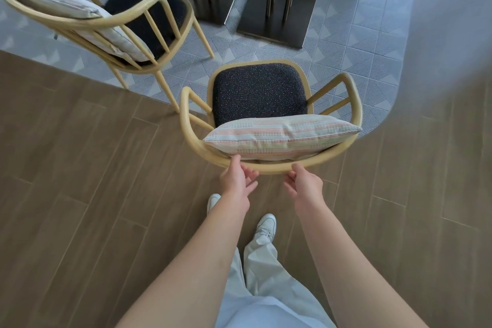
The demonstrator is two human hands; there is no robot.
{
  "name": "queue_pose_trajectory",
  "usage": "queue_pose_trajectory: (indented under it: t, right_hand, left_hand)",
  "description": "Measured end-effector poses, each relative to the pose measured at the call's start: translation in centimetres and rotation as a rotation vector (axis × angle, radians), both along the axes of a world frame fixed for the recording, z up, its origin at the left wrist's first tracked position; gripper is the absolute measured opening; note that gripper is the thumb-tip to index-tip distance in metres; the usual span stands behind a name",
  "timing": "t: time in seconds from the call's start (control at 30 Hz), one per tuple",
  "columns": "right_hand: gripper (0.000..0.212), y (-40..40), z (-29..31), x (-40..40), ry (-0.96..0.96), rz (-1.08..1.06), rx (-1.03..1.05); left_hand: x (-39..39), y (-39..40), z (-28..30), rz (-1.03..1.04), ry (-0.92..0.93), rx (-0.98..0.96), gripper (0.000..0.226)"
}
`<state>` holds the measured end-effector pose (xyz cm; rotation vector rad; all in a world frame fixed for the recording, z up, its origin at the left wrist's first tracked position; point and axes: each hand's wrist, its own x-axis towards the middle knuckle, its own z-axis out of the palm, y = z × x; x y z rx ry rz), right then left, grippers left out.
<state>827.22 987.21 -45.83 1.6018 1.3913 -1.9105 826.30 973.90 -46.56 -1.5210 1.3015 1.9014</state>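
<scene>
A light wooden armchair (271,168) with a dark speckled seat (258,90) stands just in front of me, its curved back rail nearest to me. A striped pale cushion (279,136) leans against that rail. My left hand (237,180) is at the rail's left part, thumb resting on top, fingers loosely extended below and not wrapped round it. My right hand (303,182) is at the rail's underside further right. Its thumb touches the wood and its fingers hang loosely curled beneath.
A second matching chair (165,1) with its own cushion (53,0) stands at the upper left. Two dark metal table bases (277,13) stand on the patterned tile beyond. Wood-look flooring (80,168) lies around me, and my white shoes (266,225) are below the rail.
</scene>
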Motion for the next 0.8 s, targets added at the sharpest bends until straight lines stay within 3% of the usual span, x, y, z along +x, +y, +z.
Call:
queue_pose_trajectory:
  t: [0.17, 0.33, 0.6, 0.8]
  right_hand:
    - [0.019, 0.4, -0.9, -0.3, 0.045, -0.059, -0.091]
    - [0.01, 0.6, -2.0, -0.4, 0.092, -0.075, -0.183]
    - [0.046, 1.2, -3.3, -1.2, 0.1, -0.167, -0.325]
    - [0.045, 1.0, -4.5, -2.1, 0.057, -0.162, -0.259]
  left_hand:
    - [1.0, -0.1, -1.5, 0.006, -0.001, -0.007, 0.033]
    - [0.9, 0.2, -2.4, 0.071, 0.066, 0.093, 0.042]
    - [0.0, 0.4, -3.0, 0.189, 0.043, 0.318, 0.039]
    - [-0.6, 0.1, -3.5, 0.157, 0.033, 0.342, 0.04]
